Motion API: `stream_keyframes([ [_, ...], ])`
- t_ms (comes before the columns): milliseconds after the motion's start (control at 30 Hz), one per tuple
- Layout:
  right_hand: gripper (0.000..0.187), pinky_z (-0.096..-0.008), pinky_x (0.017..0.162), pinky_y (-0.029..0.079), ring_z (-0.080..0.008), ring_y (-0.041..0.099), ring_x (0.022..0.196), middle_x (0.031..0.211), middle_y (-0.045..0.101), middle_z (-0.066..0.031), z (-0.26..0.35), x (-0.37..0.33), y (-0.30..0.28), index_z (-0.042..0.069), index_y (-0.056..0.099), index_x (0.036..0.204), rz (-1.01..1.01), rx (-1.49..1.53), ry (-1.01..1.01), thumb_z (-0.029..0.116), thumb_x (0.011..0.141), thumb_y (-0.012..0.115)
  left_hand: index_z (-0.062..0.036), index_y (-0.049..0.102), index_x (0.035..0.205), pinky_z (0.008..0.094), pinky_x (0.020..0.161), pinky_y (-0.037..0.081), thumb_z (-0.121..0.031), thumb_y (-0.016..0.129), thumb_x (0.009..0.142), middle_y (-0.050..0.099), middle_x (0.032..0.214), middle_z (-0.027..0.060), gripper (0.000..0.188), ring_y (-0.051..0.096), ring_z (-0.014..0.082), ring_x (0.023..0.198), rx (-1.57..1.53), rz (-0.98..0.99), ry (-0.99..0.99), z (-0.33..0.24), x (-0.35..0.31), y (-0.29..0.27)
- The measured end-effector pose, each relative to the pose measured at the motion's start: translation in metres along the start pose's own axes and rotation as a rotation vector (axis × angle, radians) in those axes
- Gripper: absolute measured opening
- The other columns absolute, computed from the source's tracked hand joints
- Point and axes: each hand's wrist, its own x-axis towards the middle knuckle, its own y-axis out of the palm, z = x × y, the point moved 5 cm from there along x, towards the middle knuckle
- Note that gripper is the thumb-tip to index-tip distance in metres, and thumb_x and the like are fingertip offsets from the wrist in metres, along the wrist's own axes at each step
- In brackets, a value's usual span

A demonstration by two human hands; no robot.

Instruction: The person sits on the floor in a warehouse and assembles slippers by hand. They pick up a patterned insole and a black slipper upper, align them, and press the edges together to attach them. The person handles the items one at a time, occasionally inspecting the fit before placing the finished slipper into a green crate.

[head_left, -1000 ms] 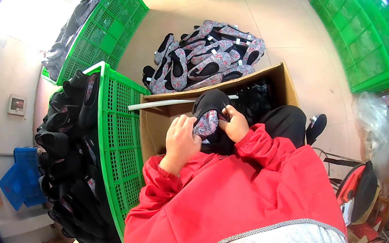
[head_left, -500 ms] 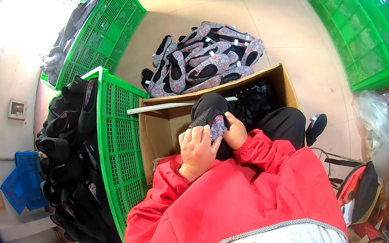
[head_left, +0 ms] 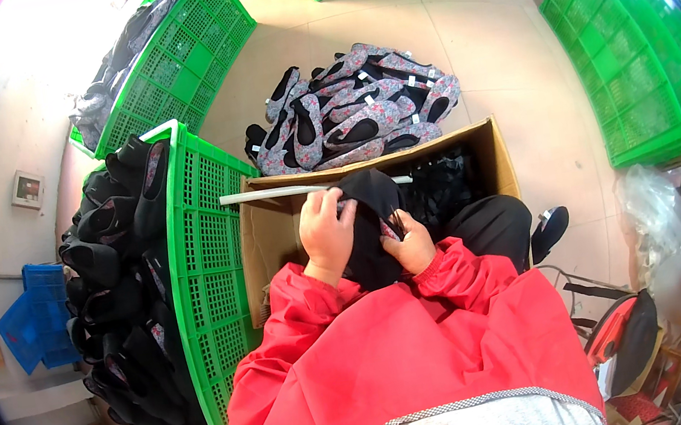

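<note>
Held shoe [head_left: 370, 190]: black; a scrap of red-and-grey floral lining [head_left: 388, 228]. Slippers [head_left: 366, 114], far pile: grey with pinkish-red floral print, black insides, white tags [head_left: 411, 81]. Left crate [head_left: 214, 229]: bright green; footwear in it [head_left: 93, 258] black. Right crates [head_left: 627, 67]: green. Carton [head_left: 261, 231]: brown. Rod [head_left: 269, 193]: whitish. Jacket [head_left: 407, 324]: plain red, black-and-white checked hem [head_left: 452, 404]. Trousers [head_left: 492, 222]: black. Shirt [head_left: 489, 422]: pale grey. Floor [head_left: 531, 93]: beige.

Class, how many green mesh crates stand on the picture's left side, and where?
2: the nearer crate, heaped with black fabric shoes, beside the cardboard box; the farther crate, beyond it, holding grey items. Others may be hidden.
</note>
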Motion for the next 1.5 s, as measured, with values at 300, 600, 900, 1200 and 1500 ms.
stream_keyframes([
  [300, 0.013, -0.0258, 0.063, 0.040, -0.0091, 0.047, 0.067, 0.070, 0.047, -0.0002, 0.005, 0.011, 0.010, 0.005, 0.050, 0.084, 0.047, -0.016, 0.072, 0.004, 0.078, 0.062, -0.0097, 0.055, 0.093, 0.0435, 0.070, 0.049, 0.003, 0.058, 0.077, 0.058, 0.086, 0.0122, 0.020, 0.062, 0.0358, 0.082, 0.299, 0.227, -0.098, 0.058, 0.039, 0.067],
  [600, 0.017, -0.0244, 0.063, 0.039, -0.0076, 0.045, 0.065, 0.070, 0.048, 0.0043, -0.018, -0.006, -0.006, 0.007, 0.053, 0.082, 0.055, -0.024, 0.116, 0.004, 0.077, 0.069, -0.0083, 0.057, 0.098, 0.0445, 0.075, 0.049, 0.001, 0.065, 0.068, 0.057, 0.090, 0.0125, 0.032, 0.060, 0.0355, 0.088, 0.041, 0.432, 0.192, 0.035, 0.016, 0.027],
  [900, 0.023, -0.0274, 0.076, 0.044, -0.0102, 0.052, 0.079, 0.086, 0.056, 0.0012, -0.024, -0.010, -0.021, 0.005, 0.059, 0.095, 0.128, 0.203, 0.159, 0.005, 0.076, 0.072, -0.0073, 0.049, 0.129, 0.0341, 0.090, 0.049, -0.012, 0.062, 0.092, 0.057, 0.113, 0.0078, 0.040, 0.058, 0.0196, 0.103, -1.309, 0.151, -0.705, 0.063, -0.008, 0.006],
  [1200, 0.038, -0.0280, 0.083, 0.048, -0.0114, 0.059, 0.090, 0.099, 0.064, -0.0005, -0.028, -0.029, -0.010, 0.004, 0.059, 0.113, 0.523, 0.264, 0.322, 0.006, 0.078, 0.073, -0.0122, 0.035, 0.148, 0.0569, 0.105, 0.043, -0.024, 0.063, 0.092, 0.049, 0.137, 0.0170, 0.064, 0.052, 0.0351, 0.123, -1.855, 0.254, -0.846, 0.032, -0.020, 0.010],
  [1500, 0.020, -0.0265, 0.089, 0.045, -0.0127, 0.058, 0.096, 0.113, 0.060, -0.0080, 0.016, -0.015, -0.036, 0.004, 0.055, 0.108, 0.133, 0.524, -0.069, 0.011, 0.093, 0.066, -0.0048, 0.054, 0.122, 0.0350, 0.073, 0.056, -0.001, 0.055, 0.090, 0.064, 0.099, 0.0121, 0.032, 0.065, 0.0199, 0.081, -1.490, -0.032, -1.066, 0.076, -0.025, 0.017],
])
